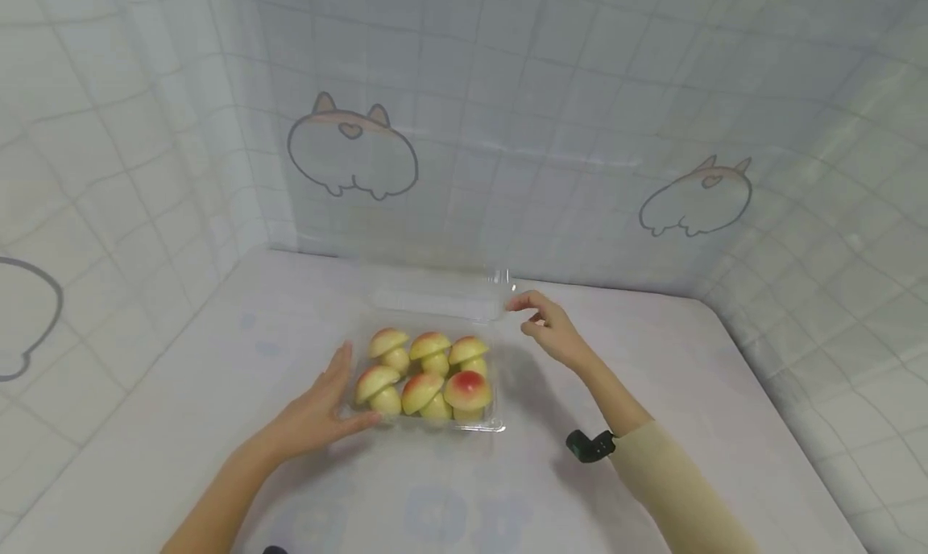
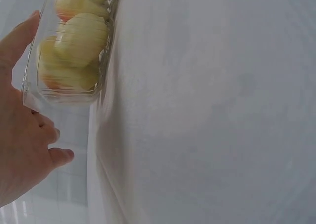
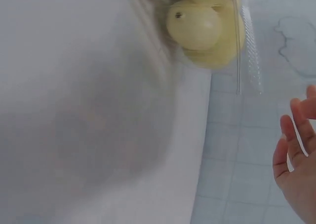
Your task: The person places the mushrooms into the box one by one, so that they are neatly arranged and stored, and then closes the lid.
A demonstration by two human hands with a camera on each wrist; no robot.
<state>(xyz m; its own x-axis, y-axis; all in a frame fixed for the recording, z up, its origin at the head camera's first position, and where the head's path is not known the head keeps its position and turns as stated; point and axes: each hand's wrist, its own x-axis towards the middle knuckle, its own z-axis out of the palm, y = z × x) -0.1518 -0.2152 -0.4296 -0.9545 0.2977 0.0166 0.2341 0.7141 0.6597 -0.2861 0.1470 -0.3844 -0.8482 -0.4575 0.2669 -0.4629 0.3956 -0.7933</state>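
Observation:
A clear plastic clamshell box (image 1: 478, 427) stands on the table with its hinged lid (image 1: 435, 298) tipped back. Inside sit two rows of yellow, mushroom-shaped pieces (image 1: 423, 393) with red-blushed caps. My left hand (image 1: 310, 419) spans the box's near left corner, thumb along the front edge and straight fingers beside the left wall. In the left wrist view, that hand (image 2: 19, 140) lies right against the box's end. At the lid's right corner is my right hand (image 1: 554, 335), index finger stretched toward the edge. The right wrist view shows its fingers (image 3: 291, 145) spread beside the lid, holding nothing.
White cloth with faint prints covers the table (image 1: 435, 489). Behind it rises a grid-patterned curtain (image 1: 507, 135) with cartoon animal drawings, and similar curtains (image 1: 109, 175) close in both sides. A dark band (image 1: 590, 446) circles my right wrist at the sleeve's end.

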